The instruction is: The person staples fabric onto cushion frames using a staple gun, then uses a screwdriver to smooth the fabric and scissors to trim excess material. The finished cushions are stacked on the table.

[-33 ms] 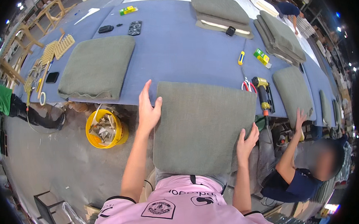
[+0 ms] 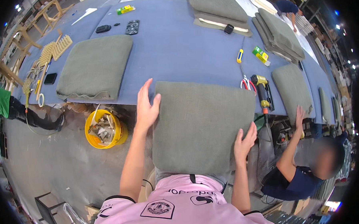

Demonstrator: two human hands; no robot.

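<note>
A grey-green fabric cushion (image 2: 202,127) lies flat in front of me, its far part at the table edge and its near edge at my lap. My left hand (image 2: 148,109) is open along its left side, fingers stretched forward and thumb apart, by the upper left corner. Against the right side rests my right hand (image 2: 245,143), thumb and fingers apart, lower down than the left. Neither hand is wrapped round the cushion. Just beyond its upper right corner lie red-handled scissors (image 2: 248,85) and a yellow-and-black staple gun (image 2: 263,93) with a hose.
A blue-covered table (image 2: 164,44) carries another cushion (image 2: 95,67), stacked cushions (image 2: 219,8), a screwdriver (image 2: 240,56) and phones. Below its edge stands a yellow bucket (image 2: 118,132) of scraps. At right a co-worker's hand (image 2: 299,116) touches a cushion (image 2: 292,85).
</note>
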